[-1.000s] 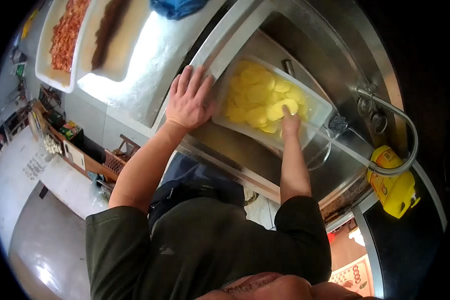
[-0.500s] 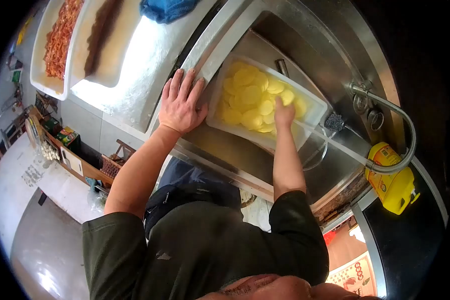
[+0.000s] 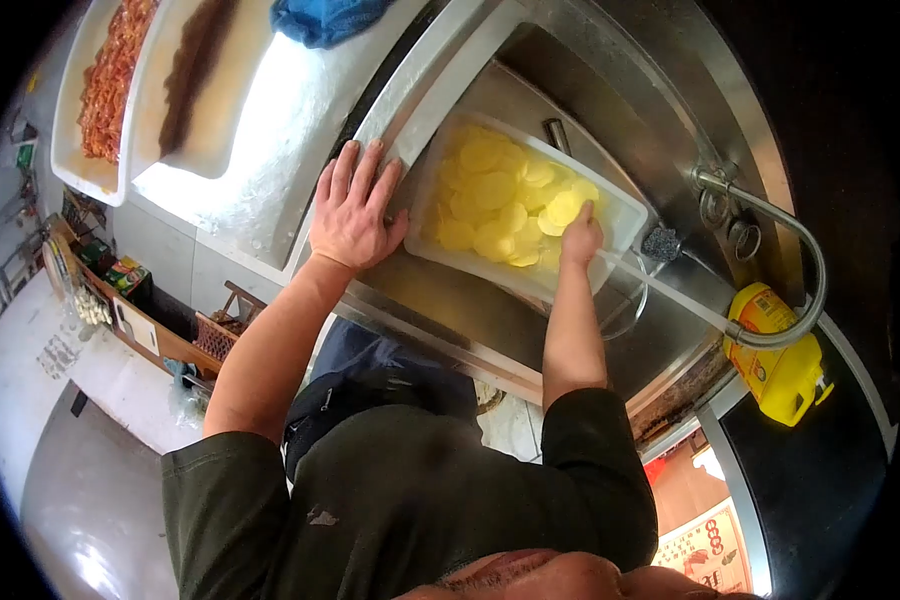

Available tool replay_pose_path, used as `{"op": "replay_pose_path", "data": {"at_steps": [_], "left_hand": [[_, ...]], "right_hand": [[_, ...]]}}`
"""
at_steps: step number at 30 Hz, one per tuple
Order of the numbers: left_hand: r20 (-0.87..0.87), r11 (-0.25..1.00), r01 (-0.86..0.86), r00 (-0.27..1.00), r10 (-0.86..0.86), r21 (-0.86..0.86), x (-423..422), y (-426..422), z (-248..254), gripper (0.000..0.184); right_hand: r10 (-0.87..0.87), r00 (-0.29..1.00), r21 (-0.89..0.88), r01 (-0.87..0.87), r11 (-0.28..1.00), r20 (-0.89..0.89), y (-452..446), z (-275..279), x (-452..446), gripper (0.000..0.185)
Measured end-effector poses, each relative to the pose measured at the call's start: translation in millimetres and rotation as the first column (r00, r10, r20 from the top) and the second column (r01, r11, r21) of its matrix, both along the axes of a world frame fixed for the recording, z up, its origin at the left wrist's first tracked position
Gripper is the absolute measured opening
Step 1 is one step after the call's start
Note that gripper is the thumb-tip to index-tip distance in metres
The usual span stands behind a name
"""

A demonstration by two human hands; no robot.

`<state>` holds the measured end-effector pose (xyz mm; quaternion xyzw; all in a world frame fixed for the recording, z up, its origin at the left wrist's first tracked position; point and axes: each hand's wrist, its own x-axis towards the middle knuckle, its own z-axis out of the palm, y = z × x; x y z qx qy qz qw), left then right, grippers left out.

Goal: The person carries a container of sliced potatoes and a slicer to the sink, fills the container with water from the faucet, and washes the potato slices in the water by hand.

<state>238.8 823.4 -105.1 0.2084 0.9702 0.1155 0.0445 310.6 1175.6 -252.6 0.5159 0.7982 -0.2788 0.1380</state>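
My left hand (image 3: 355,218) lies flat on the metal rim of the sink (image 3: 410,92), fingers spread and holding nothing. A white plastic tub (image 3: 620,215) stands tilted in the sink, full of thin round yellow potato slices (image 3: 495,190) in water. My right hand (image 3: 582,240) is at the tub's right part, its thumb over some potato slices and its other fingers hidden beneath them. From the curved metal tap (image 3: 818,270), a stream of water runs into the tub beside my right hand.
A yellow jug (image 3: 775,360) stands right of the sink, near a dark scouring pad (image 3: 662,243). On the left counter are a white tub of reddish food (image 3: 110,90), another holding a long dark item (image 3: 198,75), and a blue cloth (image 3: 328,20).
My right hand has drawn slightly toward me and to the right, and slices now show under its thumb. My left hand stays on the rim. The whole view has shifted slightly.
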Motion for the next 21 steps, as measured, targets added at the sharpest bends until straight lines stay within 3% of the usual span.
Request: {"op": "replay_pose_path", "data": {"at_steps": [3,4,5,6,7,10,13,16,19,21], "left_hand": [[-0.011,1.000,0.005,1.000,-0.005,0.013,1.3,-0.1,-0.5,0.061],[-0.018,1.000,0.006,1.000,-0.006,0.012,-0.5,0.3,-0.2,0.061],[-0.005,1.000,0.013,1.000,-0.013,0.012,-0.6,-0.5,-0.4,0.062],[0.009,1.000,0.020,1.000,-0.020,0.013,1.0,-1.4,-1.4,0.063],[0.020,1.000,0.022,1.000,-0.023,0.014,0.9,-1.4,-2.4,0.065],[0.025,1.000,0.026,0.999,-0.026,-0.007,0.1,-0.2,0.0,0.065],[0.025,0.999,0.031,0.999,-0.031,0.018,-0.2,-0.6,-0.4,0.065],[0.025,1.000,0.020,0.999,-0.020,0.012,0.6,-1.3,-1.7,0.064],[-0.022,0.999,0.003,1.000,-0.002,0.042,-0.2,-1.4,-1.4,0.062],[0.033,1.000,0.003,0.999,-0.002,-0.002,-1.3,-1.8,-1.4,0.064]], "right_hand": [[-0.167,0.979,0.279,0.195,0.940,-0.120,-39.2,-10.9,8.1,0.058],[0.152,0.966,0.405,-0.057,0.913,-0.209,-56.7,-23.2,17.6,0.065],[0.460,0.852,0.540,-0.272,0.796,-0.248,-75.7,-33.4,26.0,0.074],[0.653,0.723,0.424,-0.531,0.734,-0.225,-91.1,-27.8,21.1,0.074],[0.808,0.540,0.297,-0.751,0.589,-0.237,-102.0,-18.4,10.6,0.075],[0.975,0.220,0.161,-0.962,0.221,-0.024,-119.5,-7.2,-18.6,0.073],[0.932,0.342,0.059,-0.939,0.337,0.120,-86.4,-16.0,-17.5,0.071],[0.838,0.482,0.082,-0.874,0.478,0.255,-59.9,-16.0,1.8,0.075],[0.741,0.617,0.291,-0.784,0.549,0.263,-50.1,-3.9,40.8,0.079],[0.501,0.865,0.187,-0.499,0.846,0.042,-51.0,-22.2,45.2,0.081]]}}
